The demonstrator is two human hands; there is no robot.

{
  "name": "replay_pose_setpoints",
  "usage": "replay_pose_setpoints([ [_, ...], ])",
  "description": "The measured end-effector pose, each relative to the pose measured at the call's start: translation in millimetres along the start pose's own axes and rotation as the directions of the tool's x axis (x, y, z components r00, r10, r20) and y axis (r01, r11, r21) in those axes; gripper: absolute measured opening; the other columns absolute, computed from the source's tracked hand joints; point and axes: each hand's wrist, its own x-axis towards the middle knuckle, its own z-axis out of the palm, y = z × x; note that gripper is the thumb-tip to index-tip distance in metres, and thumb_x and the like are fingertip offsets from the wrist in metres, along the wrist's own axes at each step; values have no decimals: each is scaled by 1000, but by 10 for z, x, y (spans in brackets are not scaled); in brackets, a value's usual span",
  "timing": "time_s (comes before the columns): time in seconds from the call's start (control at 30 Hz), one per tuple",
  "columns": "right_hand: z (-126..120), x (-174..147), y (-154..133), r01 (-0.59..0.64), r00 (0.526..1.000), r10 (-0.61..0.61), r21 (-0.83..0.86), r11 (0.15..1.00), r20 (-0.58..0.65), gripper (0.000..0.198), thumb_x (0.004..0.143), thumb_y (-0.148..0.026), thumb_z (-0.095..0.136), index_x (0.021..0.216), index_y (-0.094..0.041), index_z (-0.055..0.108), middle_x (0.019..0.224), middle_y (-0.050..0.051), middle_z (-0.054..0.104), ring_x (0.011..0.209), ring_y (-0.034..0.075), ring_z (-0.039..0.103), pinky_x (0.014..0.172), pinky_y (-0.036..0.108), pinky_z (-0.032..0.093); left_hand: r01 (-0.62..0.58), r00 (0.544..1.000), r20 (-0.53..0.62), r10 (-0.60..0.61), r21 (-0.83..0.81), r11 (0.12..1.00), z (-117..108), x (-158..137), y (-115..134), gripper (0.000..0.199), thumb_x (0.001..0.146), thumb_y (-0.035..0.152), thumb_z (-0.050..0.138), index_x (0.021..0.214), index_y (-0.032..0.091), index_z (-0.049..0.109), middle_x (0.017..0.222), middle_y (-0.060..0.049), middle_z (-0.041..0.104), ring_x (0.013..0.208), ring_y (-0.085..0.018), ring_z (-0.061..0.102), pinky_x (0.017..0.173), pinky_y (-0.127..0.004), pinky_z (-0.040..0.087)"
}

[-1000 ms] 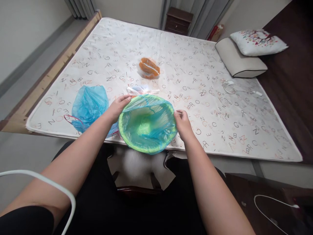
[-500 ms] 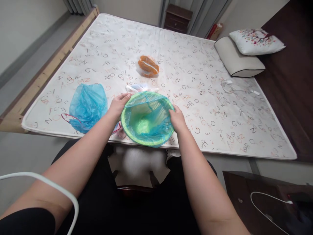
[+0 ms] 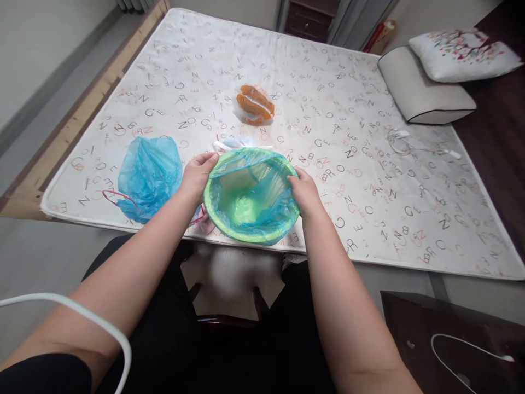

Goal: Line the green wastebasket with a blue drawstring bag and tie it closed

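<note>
Nearest you, your two forearms reach out over your dark lap to a green bin (image 3: 229,232) that stands at the near edge of the mattress (image 3: 328,82), a thin blue liner bag (image 3: 262,180) draped inside it and folded over its rim. Your left hand (image 3: 198,174) rests on the far-left part of the rim, fingers curled over the film; your right hand (image 3: 304,190) holds the right side of the rim, fingers wrapped down over plastic and edge together. Each grip is closed on the lined rim, though how firmly it presses cannot be read. The bin looks like light, fairly stiff plastic that should keep its shape if you hold it at opposite sides of the rim. The liner is probably soft, slippery and easy to tear or pull off, so take hold where film and rim pinch together, not on loose film alone. Just left of the bin a crumpled blue bag (image 3: 150,176) with a red drawstring lies on the mattress, and a bit of clear plastic (image 3: 232,144) shows just beyond the rim. Farther off sits an orange packet (image 3: 255,104), a white cable (image 3: 410,145) to the right, and two pillows (image 3: 426,94) at the far right corner.
</note>
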Motion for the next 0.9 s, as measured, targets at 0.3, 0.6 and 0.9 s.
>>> replay_pose_setpoints([
  [0.3, 29, 146, 57, 57, 998, -60, 123, 991, 19, 55, 78, -32, 64, 132, -24, 65, 128, 6, 73, 112, 27, 69, 102, 48, 56, -42, 997, -58, 45, 40, 998, 3, 60, 39, 23, 78, 28, 84, 93, 17, 71, 91, -5, 75, 81, -17, 70, 74, -27, 57],
  [0.6, 47, 71, 31, 36, 999, -41, 175, 984, 22, 58, 75, -29, 63, 132, -25, 65, 125, 4, 74, 108, 25, 71, 104, 47, 56, -31, 997, -68, 31, -6, 1000, -27, 34, -3, 28, 76, 31, 87, 94, 18, 69, 88, -3, 75, 77, -17, 70, 70, -27, 58],
  [0.9, 17, 19, 20, 10, 1000, -14, 163, 987, 25, 52, 73, -29, 62, 125, -23, 67, 119, 5, 76, 104, 25, 71, 102, 47, 57, -41, 999, -13, 40, -79, 996, -23, 33, -92, 37, 72, 41, 91, 93, 19, 70, 88, -3, 76, 81, -19, 73, 75, -29, 59],
])
